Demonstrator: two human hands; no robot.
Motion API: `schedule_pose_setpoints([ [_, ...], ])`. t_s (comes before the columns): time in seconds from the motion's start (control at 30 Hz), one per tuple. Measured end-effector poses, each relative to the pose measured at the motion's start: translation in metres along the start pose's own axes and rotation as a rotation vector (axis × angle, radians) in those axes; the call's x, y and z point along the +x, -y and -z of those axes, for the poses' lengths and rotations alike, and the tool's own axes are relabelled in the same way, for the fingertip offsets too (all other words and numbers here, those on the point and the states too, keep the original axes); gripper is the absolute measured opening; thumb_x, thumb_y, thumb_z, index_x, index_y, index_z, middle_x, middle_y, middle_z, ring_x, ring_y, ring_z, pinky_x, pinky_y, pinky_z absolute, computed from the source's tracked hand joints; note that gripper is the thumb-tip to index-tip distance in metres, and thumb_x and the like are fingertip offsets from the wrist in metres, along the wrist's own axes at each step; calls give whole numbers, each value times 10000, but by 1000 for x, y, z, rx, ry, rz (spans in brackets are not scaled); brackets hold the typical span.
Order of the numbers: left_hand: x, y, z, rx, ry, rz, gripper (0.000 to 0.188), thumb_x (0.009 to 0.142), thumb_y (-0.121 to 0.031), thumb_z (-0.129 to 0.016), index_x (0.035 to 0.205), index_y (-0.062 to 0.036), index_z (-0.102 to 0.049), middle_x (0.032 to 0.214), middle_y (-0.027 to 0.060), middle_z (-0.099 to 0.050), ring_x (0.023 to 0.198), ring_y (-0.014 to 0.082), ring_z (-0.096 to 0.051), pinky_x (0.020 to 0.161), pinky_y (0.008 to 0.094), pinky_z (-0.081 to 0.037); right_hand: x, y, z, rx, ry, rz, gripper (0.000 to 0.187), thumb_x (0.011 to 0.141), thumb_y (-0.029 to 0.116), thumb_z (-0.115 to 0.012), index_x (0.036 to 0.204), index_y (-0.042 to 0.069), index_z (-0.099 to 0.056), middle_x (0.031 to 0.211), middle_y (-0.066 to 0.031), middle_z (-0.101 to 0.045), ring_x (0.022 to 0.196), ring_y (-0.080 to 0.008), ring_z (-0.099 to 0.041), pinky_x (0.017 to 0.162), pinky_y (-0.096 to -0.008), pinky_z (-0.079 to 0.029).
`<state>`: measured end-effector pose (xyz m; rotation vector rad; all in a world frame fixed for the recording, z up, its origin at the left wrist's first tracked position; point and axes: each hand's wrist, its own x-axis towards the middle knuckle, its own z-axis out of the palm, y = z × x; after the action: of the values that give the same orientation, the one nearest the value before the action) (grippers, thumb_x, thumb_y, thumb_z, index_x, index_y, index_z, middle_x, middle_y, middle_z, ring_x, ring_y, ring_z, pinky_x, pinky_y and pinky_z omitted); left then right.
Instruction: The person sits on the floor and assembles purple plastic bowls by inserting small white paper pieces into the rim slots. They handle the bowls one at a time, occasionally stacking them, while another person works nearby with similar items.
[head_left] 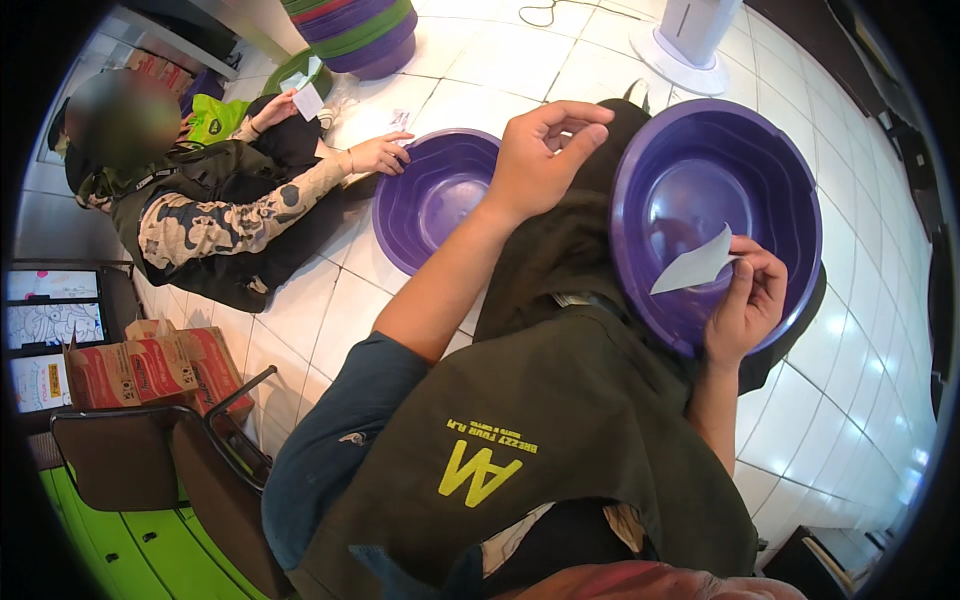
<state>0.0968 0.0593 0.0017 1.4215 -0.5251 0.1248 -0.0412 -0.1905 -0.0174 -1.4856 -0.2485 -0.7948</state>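
Note:
A round purple plastic basin (790,200) rests tilted across my lap, its inside facing up. My right hand (745,310) reaches over its near rim, pinching a white piece of paper (695,268) by one edge between thumb and fingers. The sheet curls and hangs over the basin's inside. My left hand (545,155) is raised to the left of the basin, above my leg. Its fingers are loosely bent, with a gap between thumb and fingers and nothing visible between them.
At left, a seated person (215,215) holds a small white paper and touches a second purple basin (440,210). Behind stand stacked coloured basins (360,40) and a white pedestal (690,50). Cardboard boxes (160,365) and a brown chair (115,460) are at lower left.

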Motion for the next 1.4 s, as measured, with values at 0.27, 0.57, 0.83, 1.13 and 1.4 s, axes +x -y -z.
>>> schedule_pose_setpoints([
  [0.27,-25,-34,-58,222,511,-281,325,899,-79,-790,1222,-71,-753,1141,92,-786,1048,265,-728,917,340,-565,-11,8,-2,-3,122,-161,126,1019,-53,-638,1099,12,-566,1063,-153,-734,996,-170,-691,918,-299,-532],
  [0.57,-37,-26,-53,118,286,-185,92,893,-6,-780,984,-17,-774,973,103,-784,917,186,-747,846,315,-578,-16,1,4,-63,-57,-51,166,994,-79,-664,1070,29,-564,1075,-159,-722,978,-169,-696,869,-282,-561],
  [0.83,22,45,44,85,-421,-6,134,945,-20,-746,1052,57,-723,905,117,-771,773,144,-736,693,283,-571,-23,-27,47,195,-282,-56,193,1084,-38,-516,1260,39,-489,1237,-196,-659,1140,-217,-680,1000,-350,-586],
  [1.13,71,138,205,1096,-492,434,540,921,-205,-793,1348,84,-631,1146,264,-761,1148,349,-737,971,400,-585,-17,-33,38,277,-201,-132,258,1080,-43,-520,1325,29,-477,1224,-176,-660,1164,-211,-665,1035,-343,-549],
  [1.4,11,53,78,602,-1,46,565,973,-272,-767,1462,-52,-586,1402,197,-655,1313,293,-609,1116,435,-480,-27,-33,36,296,-125,-219,328,1053,-67,-560,1358,14,-469,1200,-174,-674,1104,-201,-692,976,-302,-568],
])
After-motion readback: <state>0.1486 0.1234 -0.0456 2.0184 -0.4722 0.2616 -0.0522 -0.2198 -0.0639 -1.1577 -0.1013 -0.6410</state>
